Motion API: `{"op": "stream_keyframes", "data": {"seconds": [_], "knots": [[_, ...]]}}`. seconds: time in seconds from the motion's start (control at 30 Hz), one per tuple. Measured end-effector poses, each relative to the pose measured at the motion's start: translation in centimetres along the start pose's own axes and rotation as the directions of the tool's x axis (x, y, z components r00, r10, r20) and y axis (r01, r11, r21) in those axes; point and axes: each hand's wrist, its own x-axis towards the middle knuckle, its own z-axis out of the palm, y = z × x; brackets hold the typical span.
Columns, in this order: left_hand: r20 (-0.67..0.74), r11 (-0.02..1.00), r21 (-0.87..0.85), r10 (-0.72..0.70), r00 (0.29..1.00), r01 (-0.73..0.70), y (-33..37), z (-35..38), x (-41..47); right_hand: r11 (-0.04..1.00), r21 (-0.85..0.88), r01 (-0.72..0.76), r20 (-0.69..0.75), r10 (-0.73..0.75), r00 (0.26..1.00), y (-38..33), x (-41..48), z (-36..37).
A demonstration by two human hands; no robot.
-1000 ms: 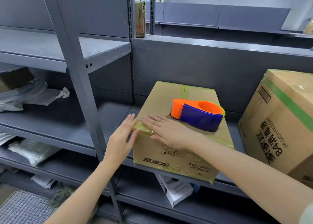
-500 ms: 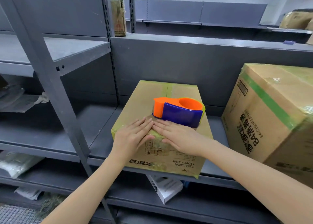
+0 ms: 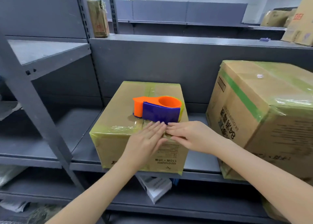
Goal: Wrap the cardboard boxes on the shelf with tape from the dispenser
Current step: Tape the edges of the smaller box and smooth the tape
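Small box [image 3: 125, 110] sits centre frame on the shelf [image 3: 84, 149], with the dispenser [image 3: 159, 111] resting on its lid. Left hand [image 3: 145, 143] and right hand [image 3: 192, 137] lie flat, fingers straight, gripping nothing, pressing tape [image 3: 115, 129] over the front top edge. Judgement: smoothing step. Press firmly outward from the seam toward the corners to clear wrinkles.

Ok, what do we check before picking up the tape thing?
1. Tape dispenser lies on top of the small box, nothing on it: ok.
2. Left hand and right hand lie flat on the box's front top edge, holding nothing: ok.
3. Tape under the hands stuck down smooth: cannot tell, hands cover it.
4. Small box stands on the shelf: ok.
5. Gap between it and the big box: ok.
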Motion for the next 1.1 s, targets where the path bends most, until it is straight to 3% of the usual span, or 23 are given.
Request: {"op": "stream_keyframes", "data": {"seconds": [0.13, 0.27, 0.53, 0.83, 0.97, 1.1], "knots": [[-0.079, 1.000, 0.015, -0.026, 0.997, 0.027, 1.8, 1.3, 0.7, 0.993, 0.029, -0.113, -0.091, 0.115, 0.989, 1.2, -1.9, -0.7], [-0.130, 1.000, -0.022, 0.003, 0.991, -0.006, 3.5, 2.2, 1.3, 0.981, 0.071, -0.178, -0.020, 0.180, 0.984, 3.0, -3.6, -1.1], [-0.183, 0.999, -0.022, 0.044, 0.982, -0.048, 4.6, 3.9, 2.0, 0.987, 0.100, -0.124, 0.145, 0.109, 0.984, 3.5, -4.0, -0.7], [-0.166, 0.999, -0.008, 0.041, 0.985, -0.043, 4.8, 3.8, 2.1, 0.990, 0.087, -0.113, 0.124, 0.102, 0.987, 4.0, -3.1, -1.0], [-0.136, 0.999, -0.042, 0.013, 0.991, -0.019, 4.9, 3.8, 2.0, 0.988, -0.040, -0.151, 0.203, 0.156, 0.967, 3.9, -2.0, -1.5], [-0.076, 0.996, -0.091, -0.021, 0.997, 0.014, 5.0, 3.4, 1.7, 0.979, -0.023, -0.202, 0.228, 0.202, 0.953, 3.4, -1.5, -2.4]]}}
